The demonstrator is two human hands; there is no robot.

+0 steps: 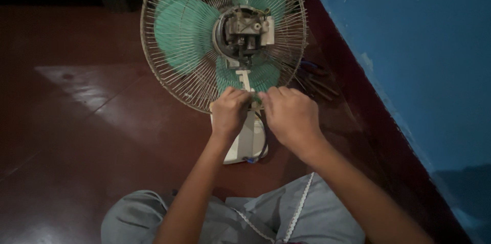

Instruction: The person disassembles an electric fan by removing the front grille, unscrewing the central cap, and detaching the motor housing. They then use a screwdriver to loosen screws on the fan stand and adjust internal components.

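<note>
Fan [223, 34] stood on floor [76, 121], back facing near; neck [245, 83] below exposed motor [244, 31] pinched by left hand [229, 113] and right hand [290, 116], fingers pressed together; grip best kept steady, fan upright

Single head view, looking steeply down, close over fan [225, 39] (seen from behind), red floor [76, 136]

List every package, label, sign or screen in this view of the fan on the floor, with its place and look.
None in view: no package, label, sign or screen shows.
What is there: a desk fan with green blades, wire guard and bare motor, on a white stand on the dark red floor.
Left hand and right hand meet at the fan's neck.
A blue wall with chipped paint stands to the right.
</note>
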